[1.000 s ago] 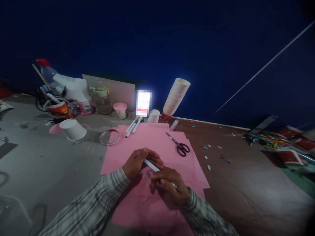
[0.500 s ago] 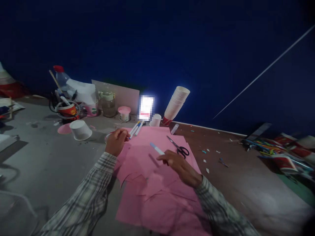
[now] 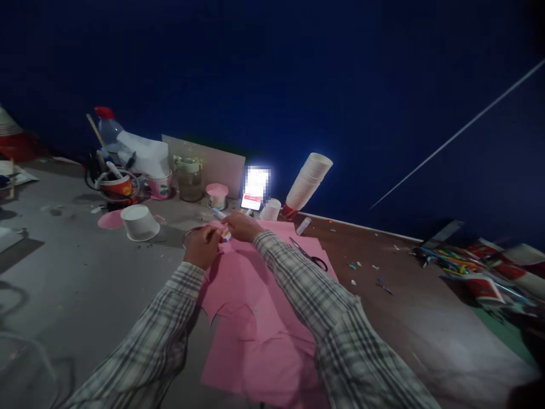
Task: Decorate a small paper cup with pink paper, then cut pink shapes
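Note:
Both my hands meet at the far edge of the pink paper sheet (image 3: 255, 318). My left hand (image 3: 203, 245) pinches a short marker (image 3: 225, 234) with a coloured tip between its fingers. My right hand (image 3: 242, 226) lies knuckles-up just beyond it and closes on a white marker whose pale end (image 3: 218, 213) sticks out to the far left. The two hands touch around the marker tips. A thin ring (image 3: 187, 232) lies partly hidden under my left hand. The pink sheet has cut, jagged flaps near its middle.
Black scissors (image 3: 311, 257) lie on the pink sheet to the right of my arm. Beyond are a glue stick (image 3: 303, 225), a leaning stack of paper cups (image 3: 309, 182), a lit phone (image 3: 255, 190), an upturned white cup (image 3: 138, 222), and jars. Coloured clutter (image 3: 468, 267) sits far right.
My right hand carried the white marker from mid-sheet up and left to meet my left hand at the sheet's far edge. My left hand stayed near the ring.

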Demonstrator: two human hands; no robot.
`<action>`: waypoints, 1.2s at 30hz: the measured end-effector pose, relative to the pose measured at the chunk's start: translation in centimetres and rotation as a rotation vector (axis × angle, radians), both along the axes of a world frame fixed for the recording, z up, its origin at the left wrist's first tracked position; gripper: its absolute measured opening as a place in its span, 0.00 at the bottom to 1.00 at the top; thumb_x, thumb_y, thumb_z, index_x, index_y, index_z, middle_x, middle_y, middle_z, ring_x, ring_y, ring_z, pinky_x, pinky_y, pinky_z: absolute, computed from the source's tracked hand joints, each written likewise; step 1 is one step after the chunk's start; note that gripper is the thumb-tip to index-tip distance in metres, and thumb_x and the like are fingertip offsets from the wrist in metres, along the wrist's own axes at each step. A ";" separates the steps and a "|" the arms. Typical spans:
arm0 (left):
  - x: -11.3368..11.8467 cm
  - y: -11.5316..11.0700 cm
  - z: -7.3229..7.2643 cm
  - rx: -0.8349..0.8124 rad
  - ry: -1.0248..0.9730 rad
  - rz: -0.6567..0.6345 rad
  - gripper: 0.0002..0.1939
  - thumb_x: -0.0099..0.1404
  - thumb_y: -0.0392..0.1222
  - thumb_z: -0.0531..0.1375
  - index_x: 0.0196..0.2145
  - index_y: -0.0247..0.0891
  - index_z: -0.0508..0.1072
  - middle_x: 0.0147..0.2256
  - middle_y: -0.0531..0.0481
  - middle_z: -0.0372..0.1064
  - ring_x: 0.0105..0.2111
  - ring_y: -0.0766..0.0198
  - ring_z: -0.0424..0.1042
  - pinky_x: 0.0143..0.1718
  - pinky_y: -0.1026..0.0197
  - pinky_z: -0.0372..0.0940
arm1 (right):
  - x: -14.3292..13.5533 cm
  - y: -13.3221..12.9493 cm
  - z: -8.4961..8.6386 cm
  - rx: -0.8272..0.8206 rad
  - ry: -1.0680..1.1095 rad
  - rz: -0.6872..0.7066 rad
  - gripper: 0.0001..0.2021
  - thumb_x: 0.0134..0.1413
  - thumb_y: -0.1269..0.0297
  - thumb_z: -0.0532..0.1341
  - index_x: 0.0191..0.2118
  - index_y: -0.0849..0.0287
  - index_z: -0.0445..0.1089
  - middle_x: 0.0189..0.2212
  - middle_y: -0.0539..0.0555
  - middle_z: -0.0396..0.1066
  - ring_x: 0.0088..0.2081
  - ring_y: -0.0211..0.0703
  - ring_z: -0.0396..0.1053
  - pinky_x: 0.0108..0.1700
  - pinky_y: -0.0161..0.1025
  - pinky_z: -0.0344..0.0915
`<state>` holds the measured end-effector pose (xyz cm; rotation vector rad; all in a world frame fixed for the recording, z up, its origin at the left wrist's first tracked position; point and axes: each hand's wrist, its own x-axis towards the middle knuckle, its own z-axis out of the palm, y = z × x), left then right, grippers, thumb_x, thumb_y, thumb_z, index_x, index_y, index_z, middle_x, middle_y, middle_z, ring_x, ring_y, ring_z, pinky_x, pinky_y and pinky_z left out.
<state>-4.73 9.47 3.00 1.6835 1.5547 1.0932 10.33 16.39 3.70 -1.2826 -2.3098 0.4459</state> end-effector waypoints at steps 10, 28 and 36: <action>1.0 -1.3 0.3 -0.142 0.160 -0.194 0.12 0.60 0.46 0.55 0.21 0.42 0.68 0.18 0.52 0.67 0.21 0.60 0.65 0.27 0.60 0.53 | 5.2 -5.5 1.5 0.019 0.031 -0.101 0.16 0.60 0.71 0.56 0.53 0.63 0.71 0.43 0.57 0.72 0.44 0.47 0.73 0.50 0.46 0.69; 2.1 -6.0 3.5 -0.418 0.480 -0.664 0.15 0.63 0.54 0.50 0.35 0.41 0.66 0.22 0.53 0.73 0.22 0.60 0.74 0.30 0.61 0.61 | 10.5 -21.3 1.5 -0.257 -0.543 -0.588 0.21 0.58 0.52 0.63 0.51 0.60 0.65 0.47 0.61 0.69 0.49 0.55 0.68 0.45 0.44 0.65; 1.9 -10.5 2.9 -0.518 0.274 -0.698 0.17 0.58 0.55 0.55 0.36 0.39 0.70 0.26 0.49 0.74 0.24 0.58 0.73 0.29 0.60 0.64 | 10.2 -21.5 1.0 -0.281 -0.463 -0.598 0.24 0.60 0.60 0.60 0.59 0.60 0.59 0.49 0.63 0.67 0.50 0.54 0.66 0.47 0.43 0.63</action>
